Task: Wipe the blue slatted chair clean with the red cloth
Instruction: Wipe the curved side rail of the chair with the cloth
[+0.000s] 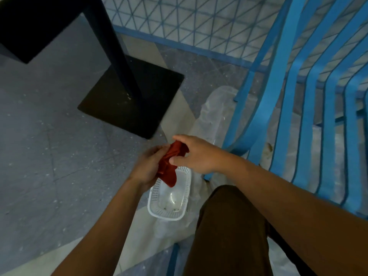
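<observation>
Two bare forearms reach forward and down from the bottom edge, and between them, below the right hand, a knee in brown trousers (229,226) juts in. Both hands are close together, clamped on one red cloth (170,166). Curled around the cloth's left side, the left hand (147,168) grips it from below with its palm turned toward the right hand. From above, the right hand (191,154) comes in with its back to the camera, fingers bent over the top of the cloth and thumb pressed against its near side. Bunched and crumpled between the two hands, the cloth has one loose tail hanging down beneath them.

Directly under the hands sits one white perforated basket (169,200) on the floor; the cloth's hanging tail dips over its far end, and whether it touches the basket's inside cannot be told. Clear plastic sheeting (215,112) lies crumpled on the floor beyond and to the right of the hands.

Right of the right hand stands one blue slatted chair (304,108), its curved slats running up and away; the right forearm crosses in front of its near edge, apart from the cloth. Up and to the left of the hands stands one black table (29,26), on a single post and square base plate (131,96) on the grey floor. A blue lattice fence (189,22) runs across beyond the hands.
</observation>
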